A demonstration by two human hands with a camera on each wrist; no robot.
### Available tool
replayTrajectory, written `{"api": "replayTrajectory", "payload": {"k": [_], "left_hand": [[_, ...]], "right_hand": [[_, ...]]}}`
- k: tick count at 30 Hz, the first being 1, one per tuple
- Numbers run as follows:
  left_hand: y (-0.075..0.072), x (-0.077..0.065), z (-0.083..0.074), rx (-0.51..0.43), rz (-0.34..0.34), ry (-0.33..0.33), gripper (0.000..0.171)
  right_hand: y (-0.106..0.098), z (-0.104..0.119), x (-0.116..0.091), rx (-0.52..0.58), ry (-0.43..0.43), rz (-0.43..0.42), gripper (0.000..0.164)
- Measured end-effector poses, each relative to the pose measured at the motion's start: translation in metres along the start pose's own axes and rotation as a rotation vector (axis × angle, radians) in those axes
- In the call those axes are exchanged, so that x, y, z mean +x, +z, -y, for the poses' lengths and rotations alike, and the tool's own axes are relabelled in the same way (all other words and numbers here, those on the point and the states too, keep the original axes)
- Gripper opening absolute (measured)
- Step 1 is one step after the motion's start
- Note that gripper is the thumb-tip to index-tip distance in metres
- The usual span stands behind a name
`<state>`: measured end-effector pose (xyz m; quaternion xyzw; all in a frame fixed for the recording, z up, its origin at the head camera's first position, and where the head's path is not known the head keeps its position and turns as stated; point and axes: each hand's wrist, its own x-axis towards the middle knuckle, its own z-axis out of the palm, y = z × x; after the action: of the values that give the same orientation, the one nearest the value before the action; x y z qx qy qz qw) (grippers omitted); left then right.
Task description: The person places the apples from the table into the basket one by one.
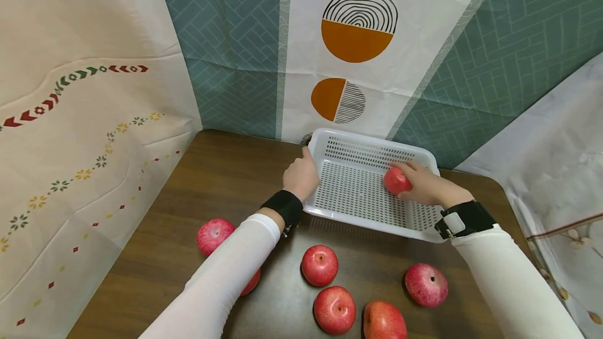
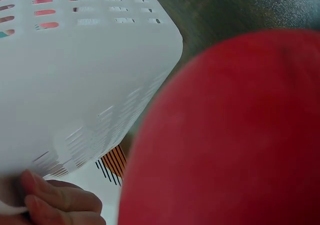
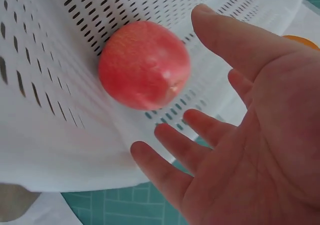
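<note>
Head view: left hand (image 1: 301, 176) clasped on the left rim of a white perforated basket (image 1: 348, 190), fingers bent over the edge. Right hand (image 1: 426, 184) inside the basket, near its right end, fingers spread over and beside one apple (image 1: 397, 181). Apple count: seven. Inside basket: one. On the brown table (image 1: 226, 171): six, namely one pinkish apple (image 1: 214, 234) at left; one apple (image 1: 252, 282) mostly behind the left sleeve (image 1: 221, 279); two near the middle, a farther apple (image 1: 320, 265) and a nearer apple (image 1: 334, 309); one apple (image 1: 384, 321) cut by the lower frame edge; one darker apple (image 1: 426, 284) at right. Baskets: one. Black wristbands (image 1: 285, 205): two, one per wrist.

Left wrist view: fingers (image 2: 65, 200) bent at the basket rim, lower left, partly out of frame. Red curved surface (image 2: 235, 135) across the right side: probably one apple, too close to the lens for certainty.

Right wrist view: right hand wide, palm exposed, thumb and fingers well apart. Visible gap between fingertips and apple. Apples: one, in the basket, beside a slotted wall.
</note>
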<state>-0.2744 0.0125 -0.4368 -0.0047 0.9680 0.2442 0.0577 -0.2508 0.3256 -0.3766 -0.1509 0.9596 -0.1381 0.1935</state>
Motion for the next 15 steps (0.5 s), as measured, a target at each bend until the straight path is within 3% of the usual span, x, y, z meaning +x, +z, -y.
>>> {"api": "replayTrajectory", "payload": {"k": [7,15], "left_hand": [[-0.001,-0.002,-0.002,0.043,-0.032,0.01,0.08],[0.0,-0.002,-0.004,0.104,-0.043,0.021,0.077]], "right_hand": [[-0.003,0.004,-0.02,0.054,-0.058,-0.016,0.083],[-0.005,0.002,-0.045,0.038,-0.045,0.017,0.08]]}}
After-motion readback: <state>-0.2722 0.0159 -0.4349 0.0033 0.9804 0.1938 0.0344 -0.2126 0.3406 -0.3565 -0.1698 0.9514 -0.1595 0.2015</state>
